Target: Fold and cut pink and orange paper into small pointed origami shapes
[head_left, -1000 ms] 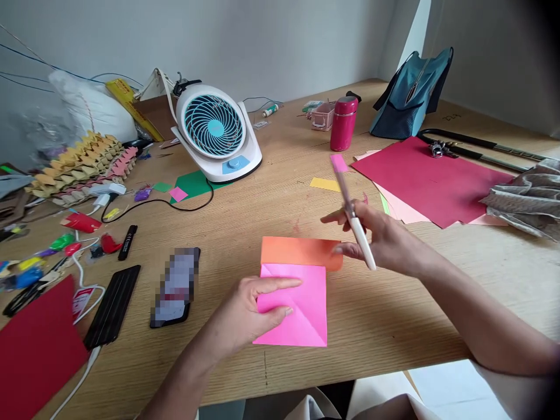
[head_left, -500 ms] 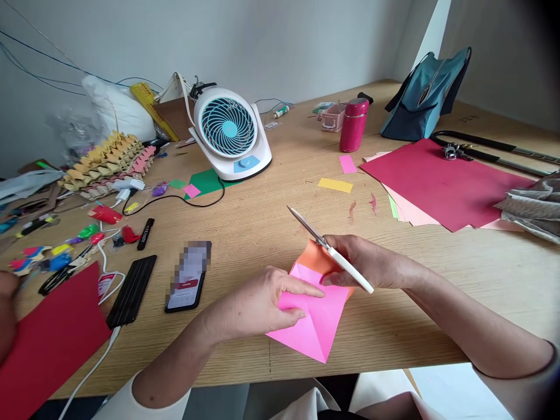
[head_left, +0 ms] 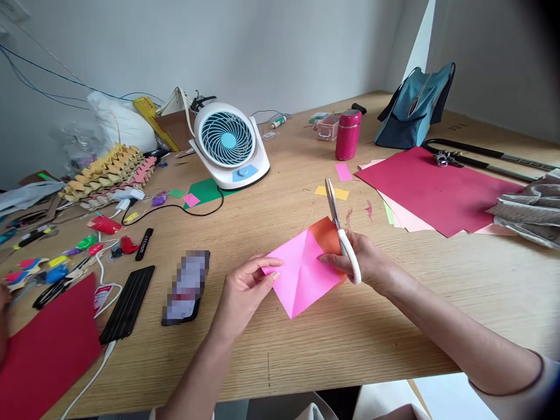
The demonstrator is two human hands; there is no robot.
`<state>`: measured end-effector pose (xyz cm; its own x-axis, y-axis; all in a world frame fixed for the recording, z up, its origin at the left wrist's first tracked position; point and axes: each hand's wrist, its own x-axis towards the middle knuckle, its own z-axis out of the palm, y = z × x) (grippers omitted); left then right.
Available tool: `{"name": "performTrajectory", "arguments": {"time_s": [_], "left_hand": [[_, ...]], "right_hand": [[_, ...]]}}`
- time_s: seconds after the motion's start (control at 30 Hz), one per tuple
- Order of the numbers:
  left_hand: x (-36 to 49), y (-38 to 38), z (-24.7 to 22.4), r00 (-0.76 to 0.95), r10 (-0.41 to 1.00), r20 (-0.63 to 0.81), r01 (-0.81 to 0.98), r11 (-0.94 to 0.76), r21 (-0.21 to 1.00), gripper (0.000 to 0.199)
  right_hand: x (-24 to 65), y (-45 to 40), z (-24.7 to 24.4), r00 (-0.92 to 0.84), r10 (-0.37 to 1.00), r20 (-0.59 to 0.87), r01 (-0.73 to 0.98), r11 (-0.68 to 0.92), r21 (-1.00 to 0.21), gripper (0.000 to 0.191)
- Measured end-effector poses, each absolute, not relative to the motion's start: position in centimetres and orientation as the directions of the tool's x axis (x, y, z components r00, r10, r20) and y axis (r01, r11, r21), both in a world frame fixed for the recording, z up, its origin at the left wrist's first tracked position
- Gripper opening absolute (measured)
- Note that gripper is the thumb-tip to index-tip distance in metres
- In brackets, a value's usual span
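Observation:
A square of pink paper (head_left: 297,280) with creases running through it lies over an orange sheet (head_left: 324,232), both held above the table near its front edge. My left hand (head_left: 245,289) pinches the pink paper's left corner between thumb and fingers. My right hand (head_left: 363,256) grips the right side of both papers, its thumb on top of the pink one. White-handled scissors (head_left: 350,256) also sit in that hand, with their metal blades pointing up and away and close together. The fingers under the paper are hidden.
A phone (head_left: 186,289), a black power bank (head_left: 128,303) and red paper (head_left: 48,356) lie to the left. A white fan (head_left: 230,143), a pink flask (head_left: 349,135) and a blue bag (head_left: 413,108) stand behind. Red sheets (head_left: 441,192) lie at right. Part of another person's hand (head_left: 3,297) shows at far left.
My left hand has moved left from the middle of the pink paper to its corner and now pinches it. The papers have turned, and the scissors have swung more upright.

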<state>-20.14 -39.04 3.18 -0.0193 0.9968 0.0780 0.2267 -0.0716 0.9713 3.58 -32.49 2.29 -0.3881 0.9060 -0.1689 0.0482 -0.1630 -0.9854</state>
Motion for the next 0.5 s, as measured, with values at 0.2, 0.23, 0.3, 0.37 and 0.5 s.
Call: {"name": "performTrajectory", "arguments": {"time_s": [0.2,0.23,0.3,0.37,0.5], "left_hand": [[-17.6,-39.8,0.2,-0.137,0.983,0.118,0.106,-0.104,0.989,0.014],[-17.4,-39.8,0.1,-0.120,0.988,0.099,0.111,-0.086,0.990,0.016],[-17.3,-39.7,0.0,-0.103,0.992,0.075,0.116,-0.062,0.991,0.021],[-17.3,-39.4,0.0,-0.091,0.994,0.069,0.111,-0.058,0.992,0.025],[-17.4,-39.0,0.0,-0.053,0.997,0.061,0.096,-0.056,0.994,0.025]], "right_hand": [[2.6,-33.2,2.8,-0.213,0.963,-0.162,-0.062,-0.179,-0.982,0.049],[2.5,-33.3,2.9,-0.204,0.965,-0.167,-0.063,-0.184,-0.981,0.049],[2.4,-33.4,2.9,-0.193,0.965,-0.178,-0.062,-0.193,-0.979,0.049],[2.3,-33.5,2.9,-0.179,0.967,-0.180,-0.066,-0.194,-0.979,0.048],[2.3,-33.5,2.4,-0.161,0.975,-0.155,-0.088,-0.171,-0.981,0.048]]}}
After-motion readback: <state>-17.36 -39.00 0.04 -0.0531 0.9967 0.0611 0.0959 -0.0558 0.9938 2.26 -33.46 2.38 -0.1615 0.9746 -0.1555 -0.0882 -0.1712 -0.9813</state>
